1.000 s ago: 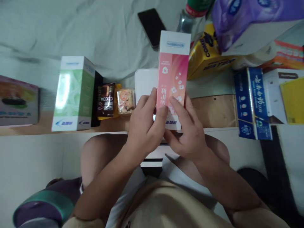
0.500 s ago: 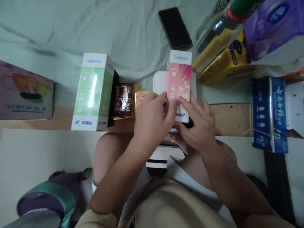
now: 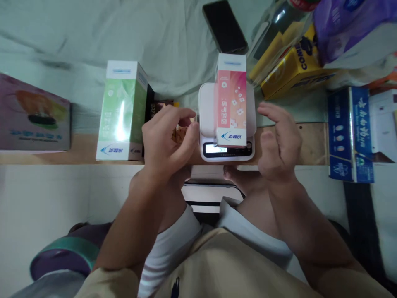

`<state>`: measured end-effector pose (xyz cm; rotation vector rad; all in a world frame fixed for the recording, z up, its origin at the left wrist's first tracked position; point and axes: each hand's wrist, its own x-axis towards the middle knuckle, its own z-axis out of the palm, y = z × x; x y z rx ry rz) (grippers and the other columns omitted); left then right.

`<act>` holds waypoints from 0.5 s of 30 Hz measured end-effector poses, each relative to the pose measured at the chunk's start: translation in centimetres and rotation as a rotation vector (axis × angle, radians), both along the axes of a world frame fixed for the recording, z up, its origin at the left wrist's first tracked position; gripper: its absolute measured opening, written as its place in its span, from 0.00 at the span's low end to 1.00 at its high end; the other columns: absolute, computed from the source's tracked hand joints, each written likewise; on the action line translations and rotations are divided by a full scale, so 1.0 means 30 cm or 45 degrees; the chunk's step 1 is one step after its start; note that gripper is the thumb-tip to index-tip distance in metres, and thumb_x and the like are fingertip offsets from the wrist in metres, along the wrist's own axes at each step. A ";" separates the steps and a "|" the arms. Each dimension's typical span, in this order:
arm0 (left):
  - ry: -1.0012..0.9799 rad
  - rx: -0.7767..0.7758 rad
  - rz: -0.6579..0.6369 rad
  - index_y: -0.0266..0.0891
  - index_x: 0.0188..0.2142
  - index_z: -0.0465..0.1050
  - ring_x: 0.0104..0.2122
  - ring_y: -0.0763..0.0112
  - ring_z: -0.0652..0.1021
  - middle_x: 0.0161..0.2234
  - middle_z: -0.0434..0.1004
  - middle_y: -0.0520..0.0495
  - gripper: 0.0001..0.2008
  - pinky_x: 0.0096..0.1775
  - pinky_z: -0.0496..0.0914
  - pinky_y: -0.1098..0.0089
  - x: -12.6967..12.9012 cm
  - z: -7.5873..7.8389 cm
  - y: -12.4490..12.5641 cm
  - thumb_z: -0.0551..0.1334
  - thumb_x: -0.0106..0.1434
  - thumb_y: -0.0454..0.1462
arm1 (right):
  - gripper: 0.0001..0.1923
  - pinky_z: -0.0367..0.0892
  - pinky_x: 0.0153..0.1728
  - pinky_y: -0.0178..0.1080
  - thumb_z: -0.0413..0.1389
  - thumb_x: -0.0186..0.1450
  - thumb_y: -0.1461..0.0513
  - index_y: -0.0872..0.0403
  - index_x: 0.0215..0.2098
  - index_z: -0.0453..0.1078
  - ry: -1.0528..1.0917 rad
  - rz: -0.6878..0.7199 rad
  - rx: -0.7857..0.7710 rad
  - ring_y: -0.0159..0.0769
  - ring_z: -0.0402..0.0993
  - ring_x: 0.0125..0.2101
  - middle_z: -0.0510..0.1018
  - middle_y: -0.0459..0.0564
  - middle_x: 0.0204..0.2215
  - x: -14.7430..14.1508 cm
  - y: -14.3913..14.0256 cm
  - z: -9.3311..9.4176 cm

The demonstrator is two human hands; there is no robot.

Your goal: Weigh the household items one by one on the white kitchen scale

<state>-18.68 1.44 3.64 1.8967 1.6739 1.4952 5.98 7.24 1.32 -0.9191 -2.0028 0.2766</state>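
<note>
A pink and white toothpaste box (image 3: 231, 99) rests on a white digital kitchen scale (image 3: 207, 103), covering the right part of its platform. The scale's small display (image 3: 215, 148) is lit, its digits too blurred to read surely. Left of the scale my left hand (image 3: 169, 142) is open with thumb and fingers apart, over some small snack packets (image 3: 181, 134) that it partly hides. On the other side my right hand (image 3: 279, 140) is open, fingers curved, apart from the box. Neither hand touches the box or the scale.
A green and white box (image 3: 122, 111) stands left of the packets, and a pink box (image 3: 34, 116) farther left. Behind the scale lies a black phone (image 3: 225, 27). To the right are a bottle (image 3: 276, 33), a yellow box (image 3: 288, 68), a purple pack (image 3: 350, 29) and a blue box (image 3: 350, 134).
Both hands have let go of the pink toothpaste box and drawn apart, the left one leftward and the right one rightward. The scale's lit display has come into view.
</note>
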 end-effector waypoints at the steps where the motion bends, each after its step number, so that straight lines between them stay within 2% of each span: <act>1: -0.008 0.034 0.010 0.46 0.38 0.79 0.32 0.65 0.78 0.31 0.80 0.49 0.11 0.39 0.73 0.62 0.012 -0.009 -0.002 0.61 0.72 0.46 | 0.21 0.74 0.63 0.58 0.45 0.78 0.51 0.46 0.62 0.71 0.003 0.003 0.011 0.47 0.79 0.60 0.82 0.53 0.57 -0.005 0.004 -0.004; 5: 0.023 0.269 -0.052 0.46 0.43 0.77 0.37 0.63 0.80 0.36 0.81 0.48 0.09 0.42 0.74 0.61 0.075 -0.021 -0.003 0.59 0.74 0.43 | 0.22 0.73 0.64 0.57 0.43 0.78 0.51 0.43 0.62 0.70 -0.011 -0.013 0.000 0.47 0.78 0.60 0.81 0.51 0.56 -0.028 0.015 -0.004; 8: 0.067 0.374 0.015 0.44 0.46 0.76 0.40 0.63 0.80 0.39 0.81 0.46 0.08 0.44 0.74 0.61 0.104 -0.021 -0.012 0.59 0.74 0.41 | 0.22 0.72 0.66 0.57 0.42 0.78 0.49 0.41 0.62 0.71 -0.067 -0.041 -0.035 0.46 0.78 0.62 0.81 0.49 0.58 -0.046 0.014 0.008; 12: 0.027 0.265 0.066 0.41 0.50 0.76 0.48 0.57 0.81 0.47 0.82 0.41 0.13 0.52 0.74 0.56 0.113 -0.026 -0.036 0.61 0.74 0.45 | 0.23 0.72 0.66 0.57 0.41 0.79 0.49 0.44 0.61 0.71 -0.111 -0.069 -0.039 0.46 0.79 0.62 0.82 0.50 0.58 -0.058 0.009 0.017; 15: 0.116 0.097 0.117 0.41 0.55 0.73 0.59 0.48 0.80 0.52 0.83 0.37 0.19 0.62 0.71 0.47 0.131 -0.032 -0.045 0.59 0.73 0.49 | 0.23 0.74 0.63 0.56 0.41 0.79 0.49 0.45 0.62 0.71 -0.102 -0.068 -0.095 0.46 0.79 0.61 0.82 0.51 0.58 -0.056 0.008 0.009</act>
